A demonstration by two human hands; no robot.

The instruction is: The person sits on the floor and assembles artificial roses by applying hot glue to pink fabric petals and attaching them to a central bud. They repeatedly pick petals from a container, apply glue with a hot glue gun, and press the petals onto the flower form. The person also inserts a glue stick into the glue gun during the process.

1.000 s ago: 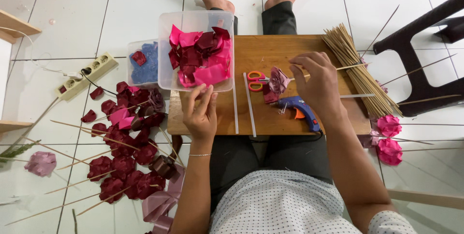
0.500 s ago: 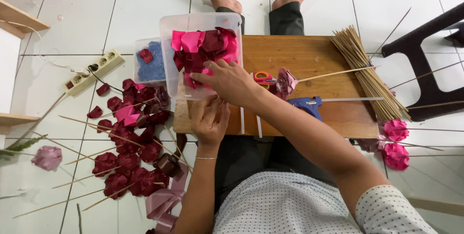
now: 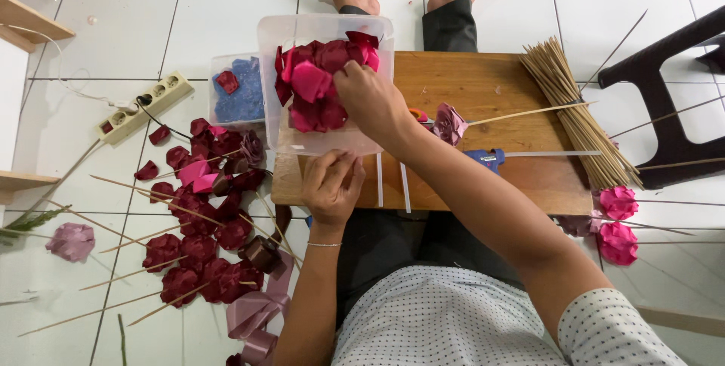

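Right hand (image 3: 372, 100): reaching into clear plastic tub (image 3: 326, 27), fingers among red and pink petals (image 3: 316, 83).
Left hand (image 3: 331, 183): resting on wooden board (image 3: 483, 94), near the tub's front.
Left floor: finished stick roses (image 3: 200, 237).

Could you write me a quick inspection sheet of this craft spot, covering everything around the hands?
Surface: wooden board across the lap, above white floor tiles.
Job's things: clear tub of pink and dark red petals; half-made flower on a stick.
Clutter: finished flowers, stick bundle, glue gun, ribbon.
Hands: right hand in the petals; left hand at the tub's near edge.
Cables: power strip, with cords.
Surroundings: dark chair, bare feet.
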